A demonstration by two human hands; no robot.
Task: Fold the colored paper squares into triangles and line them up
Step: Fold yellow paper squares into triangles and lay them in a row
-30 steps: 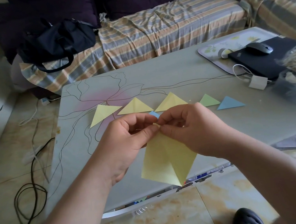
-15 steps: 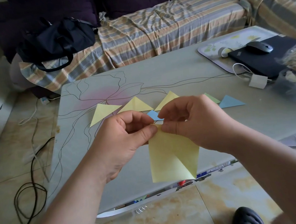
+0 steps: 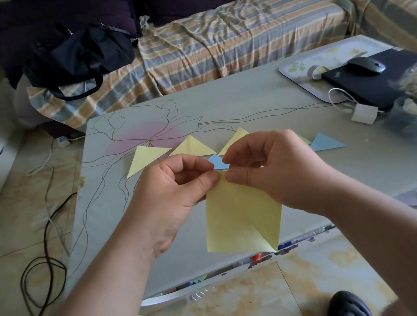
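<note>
Both hands pinch the top corner of a yellow paper above the table.

The left hand (image 3: 170, 197) and right hand (image 3: 278, 172) grip the paper (image 3: 239, 220), smooth, creased diagonally, hanging over the matte grey table (image 3: 248, 105); behind it lie flat triangles: yellow (image 3: 146, 157), yellow (image 3: 191, 148), blue (image 3: 326, 142).

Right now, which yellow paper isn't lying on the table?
The yellow sheet pinched at its top corner by the left hand and right hand. The three yellow triangles lie flat on the table.
</note>
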